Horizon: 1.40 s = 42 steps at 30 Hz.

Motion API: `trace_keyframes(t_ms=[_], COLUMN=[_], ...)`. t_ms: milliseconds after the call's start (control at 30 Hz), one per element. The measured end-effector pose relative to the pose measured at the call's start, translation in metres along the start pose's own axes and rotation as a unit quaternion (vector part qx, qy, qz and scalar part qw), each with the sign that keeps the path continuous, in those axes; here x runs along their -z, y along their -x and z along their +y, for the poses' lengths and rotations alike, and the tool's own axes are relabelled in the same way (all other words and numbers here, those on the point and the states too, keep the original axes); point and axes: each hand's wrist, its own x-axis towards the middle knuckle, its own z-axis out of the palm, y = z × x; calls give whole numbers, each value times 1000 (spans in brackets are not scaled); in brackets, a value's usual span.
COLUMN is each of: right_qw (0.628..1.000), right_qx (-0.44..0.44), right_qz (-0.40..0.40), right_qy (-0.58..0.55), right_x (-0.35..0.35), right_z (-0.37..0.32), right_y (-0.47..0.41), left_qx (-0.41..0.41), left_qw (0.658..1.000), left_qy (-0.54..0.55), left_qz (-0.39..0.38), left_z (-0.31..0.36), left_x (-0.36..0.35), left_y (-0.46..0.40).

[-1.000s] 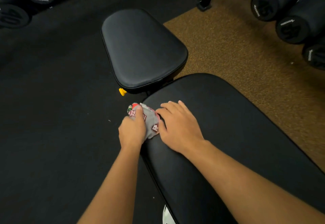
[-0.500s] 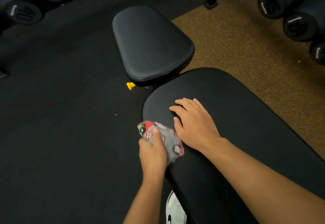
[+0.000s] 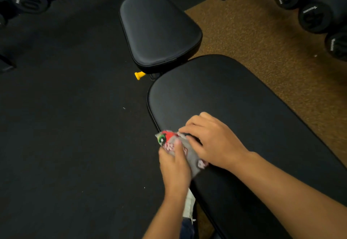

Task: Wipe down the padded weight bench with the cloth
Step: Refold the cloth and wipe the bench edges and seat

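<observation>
The black padded bench has a long back pad (image 3: 234, 111) running from centre to lower right and a separate seat pad (image 3: 159, 30) beyond it. A grey cloth (image 3: 189, 154) with red, green and pink print lies bunched on the long pad's left edge. My left hand (image 3: 174, 167) grips the cloth from the left, thumb on top. My right hand (image 3: 212, 143) lies on the pad with its fingertips on the cloth's upper edge.
Black rubber floor (image 3: 65, 126) spreads to the left, brown carpet (image 3: 262, 37) to the right. Dumbbells (image 3: 311, 15) are stacked at top right and more dumbbells (image 3: 28, 0) at top left. A yellow adjustment knob (image 3: 139, 75) sticks out under the seat pad. A white shoe (image 3: 188, 205) shows below the bench.
My left hand has drawn the cloth back along the pad's left edge toward me. My right hand lifted off the cloth, then came back onto its upper edge.
</observation>
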Motion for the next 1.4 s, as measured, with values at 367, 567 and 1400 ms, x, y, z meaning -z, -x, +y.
trace_keyframes(t_ms=[367, 567, 1400], right_qw=[989, 993, 986], right_qx=[-35, -69, -68], right_qz=[-143, -90, -26], right_qy=[-26, -18, 152], right_x=[11, 8, -20], right_z=[-28, -36, -87], right_y=[50, 62, 183], left_qx=[-2, 8, 166], left_qw=[997, 995, 873], left_qy=[42, 66, 355], left_qz=[-71, -79, -290], left_z=[-40, -35, -82], left_x=[1, 1, 29], left_y=[67, 41, 137])
